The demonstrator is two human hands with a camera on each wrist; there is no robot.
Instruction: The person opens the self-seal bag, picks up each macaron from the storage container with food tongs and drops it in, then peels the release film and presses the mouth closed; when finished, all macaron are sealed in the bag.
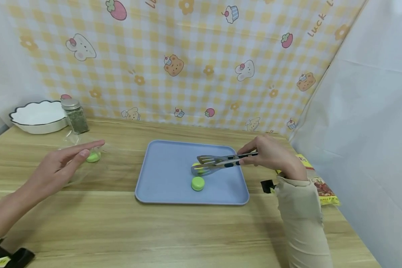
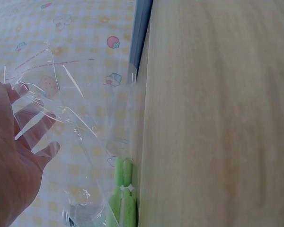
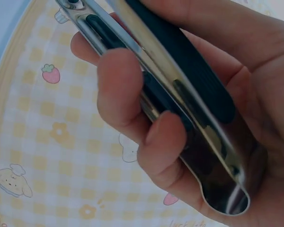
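A clear plastic bag point(image 2: 85, 127) lies around my left hand point(image 1: 60, 163), whose fingers are extended and touch the film. Through the film I see green macarons point(image 1: 93, 156) at the table. In the right wrist view, my right hand point(image 3: 165, 94) grips a pair of metal tongs point(image 3: 180, 90) with dark handle inlays. The slotted tong heads reach over a blue tray point(image 1: 167, 167). Between them is a partly hidden green macaron point(image 1: 195, 164); whether it is clamped, I cannot tell. Another green macaron point(image 1: 198, 184) sits on the tray just in front.
At the back left stand a white scalloped dish point(image 1: 40, 118) and a jar of dried herbs point(image 1: 76, 117) with a metal lid. A yellow food packet point(image 1: 321, 186) lies beyond my right forearm. A checked cloth point(image 1: 207, 48) hangs behind the wooden table point(image 1: 154, 230).
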